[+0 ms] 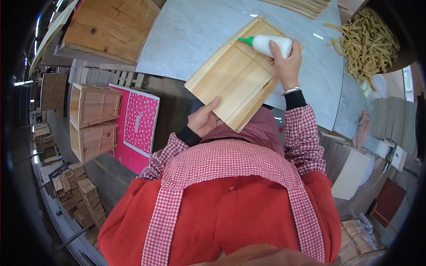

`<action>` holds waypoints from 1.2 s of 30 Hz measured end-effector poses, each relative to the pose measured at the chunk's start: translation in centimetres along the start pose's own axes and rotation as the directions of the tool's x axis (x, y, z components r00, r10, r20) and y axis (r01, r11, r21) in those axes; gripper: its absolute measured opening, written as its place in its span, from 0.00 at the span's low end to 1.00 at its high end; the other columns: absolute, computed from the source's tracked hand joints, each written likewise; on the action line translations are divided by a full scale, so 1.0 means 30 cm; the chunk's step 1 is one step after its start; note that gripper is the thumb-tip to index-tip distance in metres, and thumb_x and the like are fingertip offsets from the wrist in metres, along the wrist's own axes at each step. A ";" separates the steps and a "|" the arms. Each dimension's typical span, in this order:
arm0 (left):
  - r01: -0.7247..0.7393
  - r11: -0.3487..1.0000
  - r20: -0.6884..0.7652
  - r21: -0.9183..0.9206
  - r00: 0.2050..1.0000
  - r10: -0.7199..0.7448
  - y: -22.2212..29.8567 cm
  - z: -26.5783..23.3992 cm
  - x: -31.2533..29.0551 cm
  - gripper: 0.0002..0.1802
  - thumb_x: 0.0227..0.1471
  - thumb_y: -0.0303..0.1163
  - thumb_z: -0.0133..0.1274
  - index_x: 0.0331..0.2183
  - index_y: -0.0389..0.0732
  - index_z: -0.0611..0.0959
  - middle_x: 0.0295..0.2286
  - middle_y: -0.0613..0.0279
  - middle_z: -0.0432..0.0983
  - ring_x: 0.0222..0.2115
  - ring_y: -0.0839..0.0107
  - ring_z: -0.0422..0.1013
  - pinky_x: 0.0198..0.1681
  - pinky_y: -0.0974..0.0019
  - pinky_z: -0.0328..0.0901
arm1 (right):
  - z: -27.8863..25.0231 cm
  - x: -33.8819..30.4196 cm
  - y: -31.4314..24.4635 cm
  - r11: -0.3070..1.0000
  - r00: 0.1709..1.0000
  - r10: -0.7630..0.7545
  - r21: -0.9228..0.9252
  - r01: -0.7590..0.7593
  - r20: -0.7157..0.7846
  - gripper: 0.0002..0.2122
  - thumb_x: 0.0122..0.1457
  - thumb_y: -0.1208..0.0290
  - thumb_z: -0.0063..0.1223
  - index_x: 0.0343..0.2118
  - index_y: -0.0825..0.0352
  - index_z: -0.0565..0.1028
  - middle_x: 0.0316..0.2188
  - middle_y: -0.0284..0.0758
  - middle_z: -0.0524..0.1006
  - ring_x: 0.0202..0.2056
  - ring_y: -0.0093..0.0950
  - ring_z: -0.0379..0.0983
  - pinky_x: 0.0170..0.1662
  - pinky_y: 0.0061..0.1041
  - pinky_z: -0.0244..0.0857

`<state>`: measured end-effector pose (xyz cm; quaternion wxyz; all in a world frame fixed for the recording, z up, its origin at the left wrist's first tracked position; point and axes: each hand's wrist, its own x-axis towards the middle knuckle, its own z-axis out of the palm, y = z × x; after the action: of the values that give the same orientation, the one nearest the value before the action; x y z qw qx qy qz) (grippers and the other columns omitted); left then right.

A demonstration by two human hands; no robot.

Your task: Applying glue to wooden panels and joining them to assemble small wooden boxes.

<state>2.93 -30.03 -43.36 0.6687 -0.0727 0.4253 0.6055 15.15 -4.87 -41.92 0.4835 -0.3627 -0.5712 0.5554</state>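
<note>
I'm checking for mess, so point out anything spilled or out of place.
The strips at upper right look untidy: loose ends straggle from the tangled heap over the table. No spill shows on the board or bottle.

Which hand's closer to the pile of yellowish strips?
Right. The right hand holds the white bottle over the wooden board, left of the strips and apart from them. The left hand grips the board's near edge, farther left.
</note>
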 end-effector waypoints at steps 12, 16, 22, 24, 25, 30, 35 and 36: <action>-0.018 0.998 0.162 -0.068 0.986 0.029 -0.036 -0.005 0.047 0.30 0.58 0.35 0.48 0.57 0.35 0.58 0.54 0.51 0.62 0.54 0.60 0.62 0.57 0.55 0.60 | 0.020 -0.071 -0.044 0.844 0.932 -0.346 -0.397 0.361 0.112 0.19 0.46 0.66 0.65 0.38 0.68 0.70 0.28 0.42 0.76 0.28 0.36 0.76 0.32 0.30 0.70; -0.031 0.993 0.179 -0.111 0.983 0.050 -0.047 -0.016 0.053 0.28 0.57 0.31 0.50 0.56 0.35 0.61 0.52 0.52 0.64 0.53 0.61 0.63 0.57 0.57 0.60 | -0.135 -0.142 -0.101 0.780 0.918 -0.361 -0.485 0.395 0.168 0.18 0.46 0.68 0.64 0.38 0.67 0.70 0.28 0.42 0.76 0.28 0.35 0.75 0.32 0.29 0.69; -0.069 0.990 0.154 -0.121 0.984 0.087 -0.052 -0.002 0.051 0.28 0.56 0.29 0.51 0.55 0.35 0.61 0.52 0.52 0.65 0.53 0.60 0.63 0.57 0.56 0.60 | -0.332 -0.272 -0.151 0.761 0.943 -0.322 -0.572 0.307 0.079 0.18 0.48 0.69 0.63 0.38 0.68 0.70 0.28 0.40 0.75 0.26 0.31 0.74 0.28 0.28 0.69; -0.088 0.990 0.147 -0.106 0.984 0.103 -0.050 0.012 0.045 0.28 0.55 0.29 0.51 0.55 0.35 0.61 0.52 0.52 0.65 0.53 0.60 0.63 0.57 0.56 0.60 | -0.363 -0.305 -0.149 0.765 0.948 -0.315 -0.578 0.283 0.047 0.17 0.48 0.69 0.63 0.39 0.68 0.69 0.28 0.39 0.75 0.25 0.30 0.74 0.27 0.27 0.69; -0.115 0.989 0.135 -0.096 0.983 0.127 -0.046 0.020 0.040 0.28 0.55 0.29 0.51 0.55 0.36 0.61 0.52 0.53 0.65 0.53 0.60 0.63 0.57 0.55 0.60 | -0.371 -0.318 -0.144 0.873 0.976 -0.210 -0.460 0.164 -0.051 0.17 0.50 0.68 0.62 0.39 0.69 0.69 0.28 0.39 0.74 0.24 0.28 0.73 0.25 0.25 0.68; -0.139 0.986 0.106 -0.097 0.983 0.149 -0.014 0.062 0.010 0.29 0.55 0.31 0.52 0.56 0.37 0.61 0.52 0.53 0.65 0.54 0.60 0.62 0.57 0.54 0.59 | -0.381 -0.347 -0.145 0.998 0.969 0.066 0.023 -0.062 -0.238 0.16 0.55 0.66 0.57 0.39 0.71 0.67 0.27 0.38 0.73 0.19 0.24 0.70 0.19 0.19 0.64; -0.168 0.981 0.146 -0.097 0.973 0.181 -0.006 0.064 -0.002 0.29 0.55 0.32 0.51 0.56 0.38 0.61 0.52 0.54 0.64 0.54 0.59 0.62 0.57 0.52 0.58 | -0.362 -0.252 -0.140 0.988 0.924 0.035 0.154 0.026 -0.380 0.17 0.56 0.63 0.56 0.38 0.72 0.66 0.27 0.39 0.73 0.17 0.24 0.70 0.18 0.19 0.64; -0.161 0.981 0.142 -0.106 0.974 0.175 -0.003 0.064 -0.002 0.29 0.55 0.32 0.51 0.56 0.38 0.61 0.52 0.54 0.64 0.54 0.59 0.62 0.57 0.52 0.58 | -0.365 -0.214 -0.133 0.987 0.921 0.023 0.158 0.042 -0.390 0.17 0.56 0.63 0.56 0.38 0.72 0.66 0.27 0.39 0.73 0.17 0.24 0.70 0.18 0.19 0.64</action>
<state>3.93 -28.91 -42.17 0.6411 -0.0216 0.3492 0.6830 27.83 -8.35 -39.89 0.6183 -0.4226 -0.4177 0.5144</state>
